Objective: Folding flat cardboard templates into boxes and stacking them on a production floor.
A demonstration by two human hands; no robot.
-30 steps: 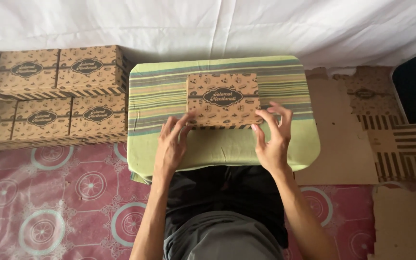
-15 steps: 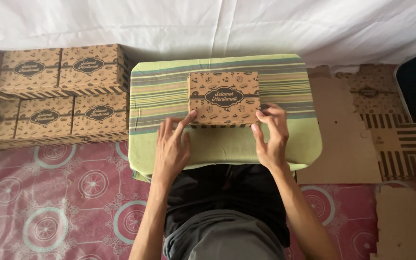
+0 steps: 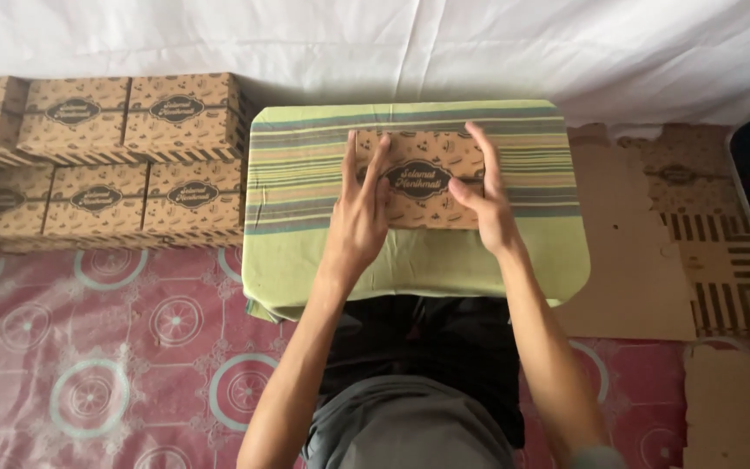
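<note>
Head view, looking straight down. Both my hands lie on a brown cardboard box [image 3: 423, 178] with a dark oval label, closed, sitting flat on the small tabletop [image 3: 323, 269] covered by a green striped cloth. The box sits toward the far half of the tabletop, roughly centred left to right.

My left hand [image 3: 359, 213] lies palm down on the box's left end — fingers spread and stretched forward, tips reaching the far edge, nothing pinched. My right hand [image 3: 482, 195] is on the right part of the lid, fingers extended and loosely together, thumb angled in toward the label; it presses flat, no pinch either. The two hands are apart, with the oval label showing between them.

To the left of the tabletop, a stack of the same brown boxes [image 3: 101, 161] stands against the white sheet [image 3: 392, 43] — two rows visible, the upper row set a little further back, all closed with labels facing up.

To the right, flat unfolded cardboard blanks [image 3: 679, 243] lie on the floor, some showing striped flaps.

A red mat [image 3: 97, 365] with pale circle patterns covers the floor near me. My lap in dark and grey clothing fills the bottom centre.
</note>
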